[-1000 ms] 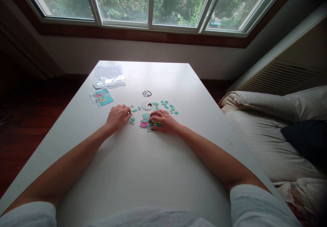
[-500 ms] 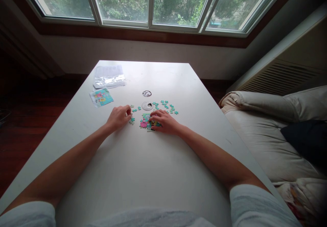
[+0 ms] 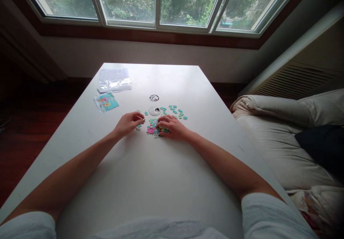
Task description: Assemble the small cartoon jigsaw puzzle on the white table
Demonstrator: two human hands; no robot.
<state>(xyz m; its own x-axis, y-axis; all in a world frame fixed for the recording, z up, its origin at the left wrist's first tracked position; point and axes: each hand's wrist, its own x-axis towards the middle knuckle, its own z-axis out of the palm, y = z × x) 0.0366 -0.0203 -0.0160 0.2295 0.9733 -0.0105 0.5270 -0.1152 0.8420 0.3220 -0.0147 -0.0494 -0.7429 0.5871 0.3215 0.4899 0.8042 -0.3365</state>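
My left hand [image 3: 129, 123] is just left of the partly joined jigsaw puzzle [image 3: 152, 128], thumb and finger pinched on a small puzzle piece [image 3: 144, 120]. My right hand [image 3: 174, 127] lies over the right side of the joined puzzle with its fingers spread, their tips touching it and hiding part of it. The visible part of the puzzle is green, with a pink figure at its left. Loose teal puzzle pieces [image 3: 138, 127] lie partly hidden by my left hand. Several more loose pieces [image 3: 180, 113] are scattered beyond my right hand.
Two round table inserts [image 3: 154, 111] are set into the white table [image 3: 150, 181]. At the far left lie a clear plastic bag with paper [image 3: 114, 80] and a colourful picture card [image 3: 106, 102]. A cream sofa [image 3: 263, 146] stands along the right, below a window.
My left hand has moved a little right, toward the joined puzzle, with a small piece now showing at its fingertips. My right hand has stayed in place.
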